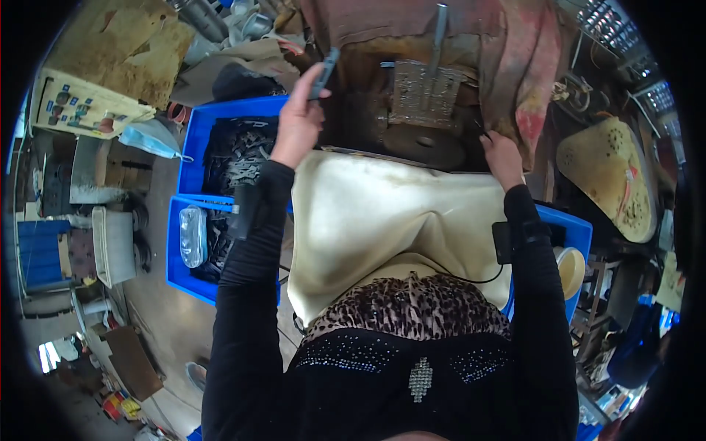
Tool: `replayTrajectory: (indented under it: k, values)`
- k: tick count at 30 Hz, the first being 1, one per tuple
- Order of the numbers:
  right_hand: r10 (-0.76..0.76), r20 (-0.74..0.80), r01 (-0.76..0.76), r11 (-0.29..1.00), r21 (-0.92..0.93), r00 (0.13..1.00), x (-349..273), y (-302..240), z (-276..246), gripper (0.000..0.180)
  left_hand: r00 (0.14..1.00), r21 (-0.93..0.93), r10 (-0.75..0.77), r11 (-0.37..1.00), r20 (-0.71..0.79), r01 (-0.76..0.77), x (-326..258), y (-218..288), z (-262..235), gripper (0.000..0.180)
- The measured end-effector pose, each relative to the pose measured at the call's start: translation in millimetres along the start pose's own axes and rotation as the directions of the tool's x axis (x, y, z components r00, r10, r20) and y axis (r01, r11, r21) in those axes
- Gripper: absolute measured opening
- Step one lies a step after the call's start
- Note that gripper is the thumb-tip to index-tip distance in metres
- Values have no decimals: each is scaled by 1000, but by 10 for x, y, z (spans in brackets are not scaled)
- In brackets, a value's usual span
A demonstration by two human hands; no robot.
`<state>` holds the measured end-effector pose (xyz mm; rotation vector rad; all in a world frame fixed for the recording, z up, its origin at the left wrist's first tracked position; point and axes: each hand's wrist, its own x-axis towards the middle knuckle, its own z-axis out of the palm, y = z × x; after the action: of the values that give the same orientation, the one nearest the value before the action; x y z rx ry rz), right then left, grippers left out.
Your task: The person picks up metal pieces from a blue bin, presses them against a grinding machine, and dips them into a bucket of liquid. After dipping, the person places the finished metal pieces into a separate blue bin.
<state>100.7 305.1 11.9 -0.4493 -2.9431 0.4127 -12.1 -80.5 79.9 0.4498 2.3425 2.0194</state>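
Head view: left hand (298, 117) fingers (318, 77) pinch dark flat part (324, 72).

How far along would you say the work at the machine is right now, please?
Done: hard to judge; no finished pile is clearly visible. In hand: the left hand lifts a thin dark part toward the machine, while the right hand rests at its round plate. Left: two blue bins beside the left arm hold many dark parts.
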Motion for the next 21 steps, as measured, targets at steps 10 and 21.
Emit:
replayTrajectory:
  k: [10,21]
  values:
    - [33,234,-143,870,472,972,145,169,6,24,921,603,350,703,169,-377,-73,-395,981,33]
    - [23,243,-161,810,564,970,108,132,-84,30,946,657,289,686,150,-314,-85,-427,993,20]
